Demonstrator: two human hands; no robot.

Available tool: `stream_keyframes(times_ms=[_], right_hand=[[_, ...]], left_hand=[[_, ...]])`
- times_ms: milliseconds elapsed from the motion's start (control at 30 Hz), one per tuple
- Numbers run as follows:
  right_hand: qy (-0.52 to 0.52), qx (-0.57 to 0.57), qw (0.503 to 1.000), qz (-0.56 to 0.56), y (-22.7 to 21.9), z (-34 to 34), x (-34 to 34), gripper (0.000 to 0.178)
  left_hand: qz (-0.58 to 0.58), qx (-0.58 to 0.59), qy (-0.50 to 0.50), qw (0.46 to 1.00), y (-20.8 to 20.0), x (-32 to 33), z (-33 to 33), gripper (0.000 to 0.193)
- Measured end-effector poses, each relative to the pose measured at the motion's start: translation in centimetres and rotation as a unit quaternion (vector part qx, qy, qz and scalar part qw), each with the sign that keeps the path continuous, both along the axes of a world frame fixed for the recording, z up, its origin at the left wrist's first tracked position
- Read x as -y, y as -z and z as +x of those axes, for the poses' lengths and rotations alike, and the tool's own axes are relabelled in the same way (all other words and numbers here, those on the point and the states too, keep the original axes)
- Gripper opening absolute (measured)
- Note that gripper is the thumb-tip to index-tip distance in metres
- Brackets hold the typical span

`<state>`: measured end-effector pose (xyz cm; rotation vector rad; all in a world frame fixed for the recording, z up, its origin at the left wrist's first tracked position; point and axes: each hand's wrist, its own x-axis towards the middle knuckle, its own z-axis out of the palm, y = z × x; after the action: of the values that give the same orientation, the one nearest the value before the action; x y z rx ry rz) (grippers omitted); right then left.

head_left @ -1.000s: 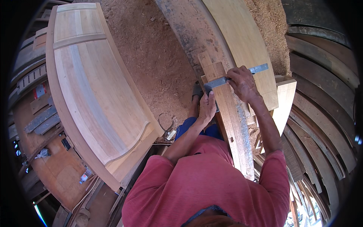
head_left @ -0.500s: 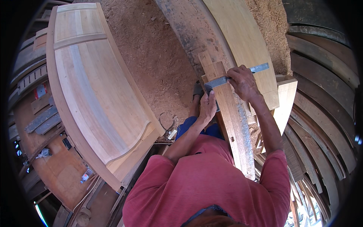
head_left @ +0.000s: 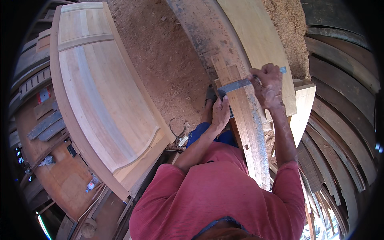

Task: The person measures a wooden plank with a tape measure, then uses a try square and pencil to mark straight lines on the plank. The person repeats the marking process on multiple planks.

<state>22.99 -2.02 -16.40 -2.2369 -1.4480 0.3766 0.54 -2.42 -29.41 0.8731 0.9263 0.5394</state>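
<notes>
A metal try square (head_left: 239,84) lies across a long wooden beam (head_left: 243,116) on the workbench (head_left: 218,34). My left hand (head_left: 220,114) is closed round its stock at the beam's left side, thumb on top. The blade reaches right over the beam, and its tip shows beyond my right hand (head_left: 269,85). That hand is over the blade, fingers curled together. A small dark bit shows at its fingertips, too small to name.
A large panelled wooden door (head_left: 102,92) lies to the left. A pale wide board (head_left: 256,34) runs along the bench's right side. Stacked planks (head_left: 340,88) fill the far right. Sawdust covers the floor (head_left: 156,52).
My right hand has shifted right and turned, its fingers curling tighter and uncovering more of the blade by the beam. My left hand and the try square stay in place.
</notes>
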Motion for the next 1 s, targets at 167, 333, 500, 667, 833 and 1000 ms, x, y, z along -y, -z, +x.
stream_keyframes(times_ms=[167,333,500,667,833,1000], right_hand=[[0.145,-0.214,0.961,0.100,-0.7,0.9,1.0,0.021],[0.144,-0.412,0.890,0.130,1.8,0.3,1.9,0.022],[0.115,-0.490,0.861,0.076,3.0,-1.1,1.4,0.020],[0.077,-0.471,0.878,0.036,2.9,-2.7,0.2,0.021],[0.041,-0.296,0.954,0.014,1.9,-0.9,0.6,0.022],[0.009,-0.284,0.958,0.023,0.9,-1.3,-0.1,0.016]], left_hand=[[0.002,-0.037,0.018,0.999,-0.1,-0.1,0.1,0.043],[-0.007,-0.015,0.010,1.000,-0.3,-0.1,0.3,0.045],[-0.029,-0.016,0.005,0.999,-0.8,-0.3,0.4,0.045],[-0.039,-0.003,-0.012,0.999,-0.9,-0.2,0.5,0.043],[-0.033,0.011,-0.017,0.999,-0.2,0.0,0.4,0.043],[-0.045,-0.002,-0.019,0.999,-0.5,0.0,0.5,0.043]])
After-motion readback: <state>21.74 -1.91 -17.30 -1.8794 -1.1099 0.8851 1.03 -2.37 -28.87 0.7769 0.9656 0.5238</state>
